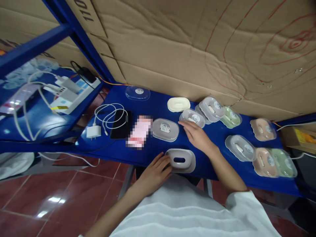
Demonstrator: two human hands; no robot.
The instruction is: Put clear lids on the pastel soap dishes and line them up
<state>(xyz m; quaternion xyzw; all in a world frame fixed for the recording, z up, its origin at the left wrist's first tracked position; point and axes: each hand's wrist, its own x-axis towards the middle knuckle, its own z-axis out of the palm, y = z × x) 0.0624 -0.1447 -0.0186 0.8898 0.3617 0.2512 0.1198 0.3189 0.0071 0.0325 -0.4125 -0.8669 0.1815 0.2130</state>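
Observation:
A grey plastic dish (189,163) with an oval hole in its middle lies near the table's front edge. My left hand (158,171) rests at its left rim, the fingers stretched out and apart, touching the edge. My right hand (198,138) is held over the table with extended fingers, its fingertips by the front of a grey soap box (186,115) under a clear lid; whether they touch it I cannot tell. Between the hands and the phone lies another grey soap box (166,135) with a clear lid and round sticker. Behind it sits a cream dish (178,104).
Several lidded soap boxes in grey, green and pink stand to the right, including a pink one (263,129). A clear lid (137,93) lies at the back left. A lit phone (140,132), dark phone (120,126), charger (93,131) and power strip (74,98) are at left. Cardboard (172,49) walls the back.

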